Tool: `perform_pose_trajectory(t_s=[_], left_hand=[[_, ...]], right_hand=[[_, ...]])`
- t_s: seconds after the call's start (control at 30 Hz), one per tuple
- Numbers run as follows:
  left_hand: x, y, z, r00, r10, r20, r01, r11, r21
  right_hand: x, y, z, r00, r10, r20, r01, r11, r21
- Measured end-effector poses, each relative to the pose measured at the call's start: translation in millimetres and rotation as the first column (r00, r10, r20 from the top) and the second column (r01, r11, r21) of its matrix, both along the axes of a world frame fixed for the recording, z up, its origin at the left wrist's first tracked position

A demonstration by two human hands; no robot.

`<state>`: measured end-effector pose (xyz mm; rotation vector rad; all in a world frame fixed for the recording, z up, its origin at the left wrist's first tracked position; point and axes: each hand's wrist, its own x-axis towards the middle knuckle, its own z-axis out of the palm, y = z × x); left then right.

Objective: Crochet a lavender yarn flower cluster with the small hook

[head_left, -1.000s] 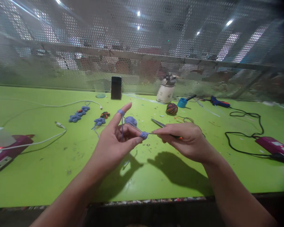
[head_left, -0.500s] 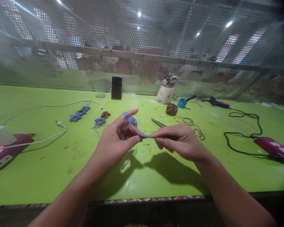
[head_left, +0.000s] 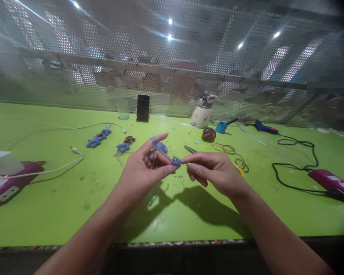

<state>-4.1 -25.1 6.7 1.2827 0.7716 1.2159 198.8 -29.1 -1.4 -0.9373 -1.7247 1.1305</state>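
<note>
Between my hands is a small blue-purple crochet piece (head_left: pixel 176 162), pinched by the thumb and fingers of my left hand (head_left: pixel 149 165). Yarn of the same colour loops round the raised left index finger, and a loose tail hangs below. My right hand (head_left: pixel 214 170) is closed at the piece's right edge, pinching a thin crochet hook that the fingers and stitches mostly hide. Just behind the left fingers lies a blue-purple yarn ball (head_left: pixel 161 147). Scissors (head_left: pixel 190 149) lie partly under the right hand, with a yellow handle showing past the wrist.
Blue crocheted flowers (head_left: pixel 99 138) and a dark multicoloured one (head_left: pixel 129 139) lie left. Behind stand a phone (head_left: pixel 143 108), a clear cup (head_left: pixel 123 110) and a bottle (head_left: pixel 201 112). A dark yarn ball (head_left: pixel 209 134), blue pot (head_left: pixel 221 127), glue gun (head_left: pixel 265 126) and power strips (head_left: pixel 332 181) are around.
The crochet piece has turned, so more of its stitched face shows between my fingers. My right hand has shifted slightly left, and the view has moved a little.
</note>
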Motion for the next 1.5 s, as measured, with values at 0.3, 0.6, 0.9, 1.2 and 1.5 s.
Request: perform_pose_trajectory(t_s=[0.3, 0.6, 0.9, 1.2, 1.5], left_hand=[[0, 1, -2.4, 0.997, -0.005, 0.071, 0.007, 1.0, -0.03], [-1, 1, -0.4, 0.998, 0.004, 0.055, -0.003, 1.0, -0.012], [4, 0, -1.3, 1.0, 0.002, 0.019, -0.002, 1.0, -0.011], [4, 1, -8.7, 0.994, 0.0, 0.112, -0.001, 1.0, 0.01], [4, 1, -1.6, 0.965, -0.014, 0.262, 0.059, 0.984, -0.167]], right_hand=[[0, 2, -2, 0.995, 0.04, -0.096, -0.046, 0.997, -0.057], [3, 3, -2, 0.992, 0.058, -0.112, -0.067, 0.995, -0.074], [-11, -1, -3, 0.972, 0.088, -0.217, -0.117, 0.985, -0.126], [-11, 2, -7, 0.951, 0.026, -0.309, -0.079, 0.983, -0.163], [-17, 0, -2, 0.917, 0.002, -0.399, -0.143, 0.935, -0.324]])
